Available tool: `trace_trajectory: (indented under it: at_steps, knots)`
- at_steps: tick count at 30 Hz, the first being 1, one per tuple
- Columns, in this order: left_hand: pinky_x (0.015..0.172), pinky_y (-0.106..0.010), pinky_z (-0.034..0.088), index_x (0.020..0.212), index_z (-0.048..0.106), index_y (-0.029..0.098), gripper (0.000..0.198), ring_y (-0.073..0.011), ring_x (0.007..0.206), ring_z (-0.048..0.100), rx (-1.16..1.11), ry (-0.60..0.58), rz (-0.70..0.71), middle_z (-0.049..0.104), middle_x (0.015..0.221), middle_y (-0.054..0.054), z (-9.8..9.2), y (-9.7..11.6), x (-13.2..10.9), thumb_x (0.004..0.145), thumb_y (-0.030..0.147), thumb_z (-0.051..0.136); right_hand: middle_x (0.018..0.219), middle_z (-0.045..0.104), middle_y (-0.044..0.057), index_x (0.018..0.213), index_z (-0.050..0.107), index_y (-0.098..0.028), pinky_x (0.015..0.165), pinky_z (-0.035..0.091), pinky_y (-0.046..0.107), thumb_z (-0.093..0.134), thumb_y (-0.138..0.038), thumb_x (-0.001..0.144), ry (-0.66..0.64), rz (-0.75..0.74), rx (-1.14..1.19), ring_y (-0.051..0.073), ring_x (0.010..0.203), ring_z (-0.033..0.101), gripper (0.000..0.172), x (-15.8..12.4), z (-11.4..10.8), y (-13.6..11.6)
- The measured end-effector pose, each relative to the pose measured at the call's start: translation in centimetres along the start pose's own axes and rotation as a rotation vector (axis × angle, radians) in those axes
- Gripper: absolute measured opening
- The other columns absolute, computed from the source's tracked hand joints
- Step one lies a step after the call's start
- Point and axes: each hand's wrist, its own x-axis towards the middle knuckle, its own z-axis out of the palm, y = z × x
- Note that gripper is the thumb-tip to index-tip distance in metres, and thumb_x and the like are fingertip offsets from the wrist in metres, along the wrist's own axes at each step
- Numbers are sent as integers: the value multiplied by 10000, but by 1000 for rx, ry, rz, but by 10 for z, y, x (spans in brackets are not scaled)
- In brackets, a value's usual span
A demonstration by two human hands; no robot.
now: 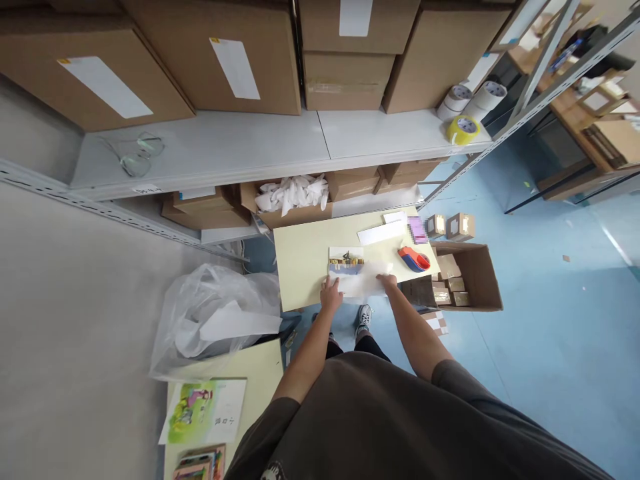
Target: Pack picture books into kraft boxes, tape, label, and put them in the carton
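Observation:
A booklet (345, 254) with a picture of yellow buildings across its upper part lies on the pale yellow table (300, 267). A thin white sheet (363, 283) covers its lower part and reaches out to the right. My left hand (331, 295) grips the booklet and sheet at their lower left edge, thumb and fingers close together. At the sheet's right end, my right hand (387, 281) is closed on the paper. A red and blue tape dispenser (415, 259) rests to the right of that hand. White paper strips (383, 233) and a purple printed item (417, 230) lie behind it.
A grey shelf (280, 137) with cardboard boxes (250, 60), tape rolls (463, 130) and glasses (143, 153) stands ahead. An open carton (493, 277) sits right of the table. A plastic bag of paper (220, 320) and a second table (260, 363) with books (207, 410) are at left.

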Motion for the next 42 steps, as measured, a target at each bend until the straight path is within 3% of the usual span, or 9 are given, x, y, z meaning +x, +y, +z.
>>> trace_trajectory:
  at_steps: [5,9,14,19,22,26,32,38,42]
  knots:
    - [1200,-505,460,1601,551,286,676,-395,1528,434,-28,-31,49,303,1777,-106,-8,-7,-2,936,320,666,848,799,122,933,764,-151,642,599,326,758,-288,737,-3,-2,-40,298,821,769,239,-22,13,-15]
    - [1185,-494,474,1560,592,313,649,-380,1505,464,-47,-16,56,303,1778,-88,-9,-7,-4,919,290,693,995,817,149,997,777,-170,863,584,340,753,-261,766,-39,-123,-263,340,1071,758,249,-40,49,-29]
    - [1171,-453,481,1543,591,261,639,-365,1467,500,-100,10,68,325,1767,-98,-9,-9,-8,916,240,713,1340,701,230,1325,686,-158,1098,494,429,795,-394,822,-55,-186,-491,382,1316,644,566,-59,101,-31]
    - [1228,-426,438,1507,598,214,517,-288,1467,498,-206,303,14,536,1596,-141,-15,-7,-19,998,159,525,1475,580,228,1432,617,-219,1196,386,555,849,-563,791,-169,-213,-544,435,1453,484,764,-66,122,-28]
    - [1227,-437,445,1489,606,200,477,-276,1427,526,-243,380,91,617,1481,-162,-15,-1,-27,1030,182,476,1467,619,147,1327,677,-303,1193,357,613,772,-466,890,-373,-312,-593,416,1434,512,476,-60,121,-29]
    - [1260,-491,404,1634,458,217,598,-298,1508,456,-181,276,205,541,1599,-153,-9,8,-27,1038,243,493,1456,669,90,1182,736,-319,1181,371,622,738,-310,887,-513,-428,-577,397,1390,567,296,-49,115,-31]
    - [1254,-560,385,1687,396,268,707,-404,1641,213,-38,10,46,289,1785,-89,5,14,-7,1026,455,562,1419,696,142,1434,666,-265,1167,440,503,692,-235,875,-432,-373,-500,374,1354,613,560,-42,95,-27]
    - [1253,-559,388,1670,430,309,713,-405,1650,190,-11,7,-12,214,1809,-82,13,21,3,991,412,623,1342,724,111,1523,545,-197,979,568,331,532,-285,962,-89,-182,-223,233,1126,726,568,-36,54,-5]
    - [1250,-550,401,1660,444,303,715,-405,1648,203,-38,32,-7,225,1804,-100,18,18,3,978,358,650,1203,767,107,1457,582,-191,880,581,310,729,-422,874,-134,-130,-193,244,1033,746,644,-31,45,0]
